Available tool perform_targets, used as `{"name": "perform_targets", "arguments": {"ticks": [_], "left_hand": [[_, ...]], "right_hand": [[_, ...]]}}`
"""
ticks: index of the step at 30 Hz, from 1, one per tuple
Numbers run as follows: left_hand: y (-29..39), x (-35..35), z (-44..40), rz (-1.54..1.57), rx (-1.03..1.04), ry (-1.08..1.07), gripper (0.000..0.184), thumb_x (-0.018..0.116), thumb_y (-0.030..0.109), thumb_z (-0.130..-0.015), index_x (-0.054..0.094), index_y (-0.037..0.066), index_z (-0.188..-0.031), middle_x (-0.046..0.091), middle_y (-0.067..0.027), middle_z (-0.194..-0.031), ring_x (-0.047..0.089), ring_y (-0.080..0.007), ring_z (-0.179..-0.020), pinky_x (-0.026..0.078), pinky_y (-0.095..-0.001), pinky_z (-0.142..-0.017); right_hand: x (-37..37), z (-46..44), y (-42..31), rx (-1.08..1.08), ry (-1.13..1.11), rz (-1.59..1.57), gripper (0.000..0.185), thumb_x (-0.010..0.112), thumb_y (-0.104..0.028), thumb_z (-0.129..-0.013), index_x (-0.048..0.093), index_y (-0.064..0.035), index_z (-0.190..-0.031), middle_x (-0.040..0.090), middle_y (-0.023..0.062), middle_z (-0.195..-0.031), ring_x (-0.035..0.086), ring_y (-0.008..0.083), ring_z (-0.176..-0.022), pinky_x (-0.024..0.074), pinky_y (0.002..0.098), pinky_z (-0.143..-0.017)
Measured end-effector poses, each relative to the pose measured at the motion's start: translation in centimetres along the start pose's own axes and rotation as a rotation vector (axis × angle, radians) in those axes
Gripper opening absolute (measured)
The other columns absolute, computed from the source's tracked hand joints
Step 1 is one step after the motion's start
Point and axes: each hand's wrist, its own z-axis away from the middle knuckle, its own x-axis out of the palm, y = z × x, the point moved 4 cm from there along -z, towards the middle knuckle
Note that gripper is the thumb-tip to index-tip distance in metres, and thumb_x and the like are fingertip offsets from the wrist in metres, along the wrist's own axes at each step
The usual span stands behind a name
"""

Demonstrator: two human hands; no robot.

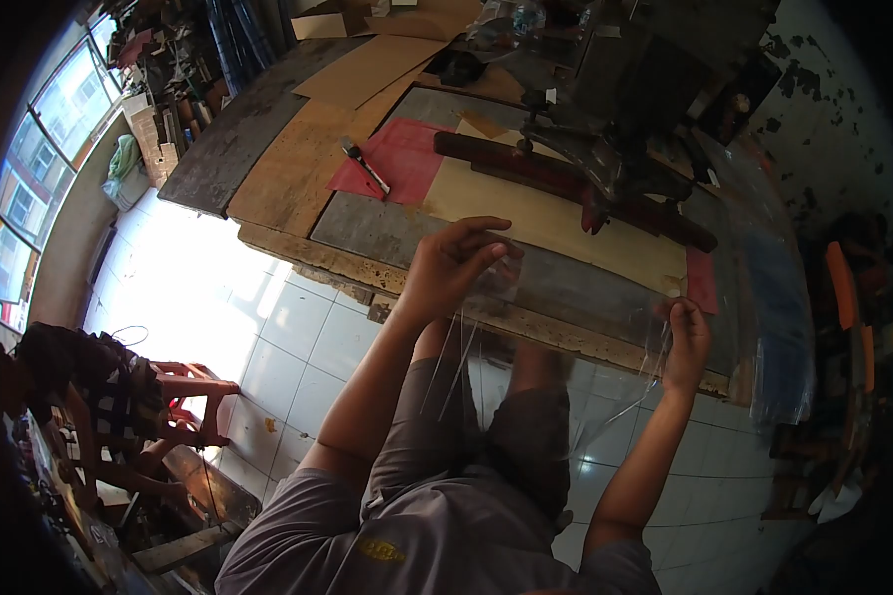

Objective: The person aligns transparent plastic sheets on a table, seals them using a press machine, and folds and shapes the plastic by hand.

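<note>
A clear plastic sheet (610,421) hangs between my hands in front of the table edge, over my lap; much of its outline is too transparent to follow. My left hand (458,266) pinches one side of it between thumb and fingers. Lower down on the right, my right hand (687,342) grips the other side, fingers closed. Beyond both hands lies a long pale yellow strip (566,228), with a red sheet (402,159) under its left end. Above the strip runs the dark red bar (566,183) of a bench-mounted press (615,159).
A small tool with a dark head (367,169) lies on the red sheet. Brown cardboard (372,69) covers the table's far left. Clear plastic sheets (782,367) hang over the right edge. A red stool (193,397) stands on the tiled floor at left.
</note>
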Motion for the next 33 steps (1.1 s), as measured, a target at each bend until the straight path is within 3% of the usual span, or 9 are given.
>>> {"name": "perform_targets", "arguments": {"ticks": [3,9,15,24,27,30,33], "left_hand": [[-0.8,-0.2,-0.2,0.040,-0.003,-0.004,0.027,0.061,0.004,-0.105,0.062,-0.008,-0.129,0.077,-0.0156,-0.107,0.073,-0.0185,-0.102,0.063,-0.0325,-0.085],[-0.1,-0.3,-0.1,-0.151,0.023,-0.013,0.026,0.058,0.011,-0.109,0.066,-0.009,-0.124,0.075,-0.0152,-0.111,0.074,-0.0205,-0.102,0.066,-0.0346,-0.085],[-0.7,-0.3,-0.1,0.000,-0.055,-0.020,0.028,0.056,0.014,-0.110,0.065,-0.009,-0.123,0.074,-0.0147,-0.111,0.073,-0.0204,-0.102,0.067,-0.0356,-0.085],[-0.3,-0.2,-0.1,-0.095,0.003,-0.045,0.032,0.054,0.017,-0.111,0.062,-0.009,-0.128,0.073,-0.0162,-0.112,0.072,-0.0215,-0.104,0.067,-0.0362,-0.085],[-1.0,-0.4,-0.2,-0.044,-0.027,-0.017,0.032,0.055,0.017,-0.111,0.063,-0.009,-0.127,0.074,-0.0155,-0.111,0.072,-0.0196,-0.103,0.065,-0.0347,-0.085],[-0.7,-0.2,-0.1,-0.004,0.020,0.049,0.026,0.054,0.012,-0.111,0.065,-0.007,-0.124,0.079,-0.0101,-0.101,0.072,-0.0111,-0.087,0.056,-0.0262,-0.081],[0.1,-0.5,0.1,-0.218,0.026,0.109,0.024,0.055,0.013,-0.110,0.067,-0.004,-0.123,0.079,-0.0064,-0.100,0.067,-0.0056,-0.083,0.054,-0.0236,-0.078]], "right_hand": [[-0.5,0.0,0.5,-0.021,0.025,-0.018,0.030,0.073,-0.031,-0.102,0.069,-0.0016,-0.110,0.071,0.0042,-0.097,0.065,0.0124,-0.092,0.0480,0.0290,-0.090],[-0.7,0.1,0.5,-0.035,0.055,-0.078,0.029,0.078,-0.028,-0.098,0.068,-0.0030,-0.109,0.069,0.0018,-0.096,0.064,0.0110,-0.093,0.0477,0.0278,-0.089],[-1.2,0.0,1.1,-0.019,0.065,-0.137,0.028,0.083,-0.022,-0.094,0.067,-0.0046,-0.109,0.066,-0.0004,-0.096,0.062,0.0099,-0.092,0.0465,0.0260,-0.090],[-1.2,0.0,0.9,-0.036,0.052,-0.161,0.026,0.085,-0.020,-0.093,0.069,-0.0038,-0.107,0.066,-0.0027,-0.094,0.058,0.0059,-0.088,0.0442,0.0229,-0.084],[-0.6,0.2,0.0,-0.017,0.025,-0.103,0.028,0.083,-0.026,-0.094,0.070,-0.0038,-0.106,0.064,-0.0036,-0.093,0.055,0.0059,-0.087,0.0431,0.0231,-0.083],[-0.1,0.2,-0.5,-0.015,-0.031,-0.001,0.031,0.078,-0.033,-0.098,0.071,-0.0040,-0.106,0.062,-0.0041,-0.092,0.053,0.0068,-0.084,0.0424,0.0244,-0.084],[0.0,-0.1,-0.9,-0.026,-0.128,0.047,0.032,0.073,-0.036,-0.102,0.071,-0.0045,-0.106,0.065,-0.0024,-0.093,0.057,0.0084,-0.086,0.0435,0.0265,-0.087]]}}
